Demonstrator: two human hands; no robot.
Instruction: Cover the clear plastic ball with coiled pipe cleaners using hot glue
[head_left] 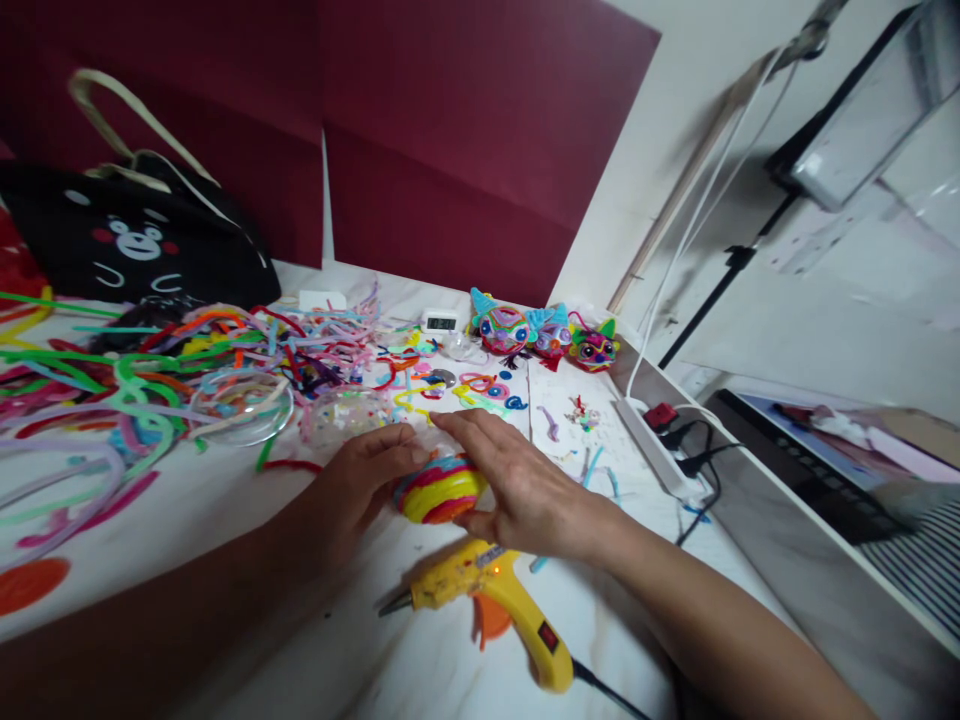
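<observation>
Between my two hands is a round ball (441,492) with bands of yellow, pink, blue and orange fuzzy strips, its top partly clear. My left hand (371,478) grips it from the left, with the thumb near the top. From the right, my right hand (517,485) curls over it, fingers across the top and thumb low on the side. Just below lies a yellow hot glue gun (480,580) on its side, its small light lit and its nozzle pointing left. An orange piece (491,618) shows under the glue gun.
A pile of coloured pipe cleaners (150,400) spreads over the left, with a clear plastic half-shell (244,405) among them. Several decorated animal-face balls (504,328) stand at the back, beside a small digital clock (440,321). A power strip (660,455) with cables runs along the right ledge.
</observation>
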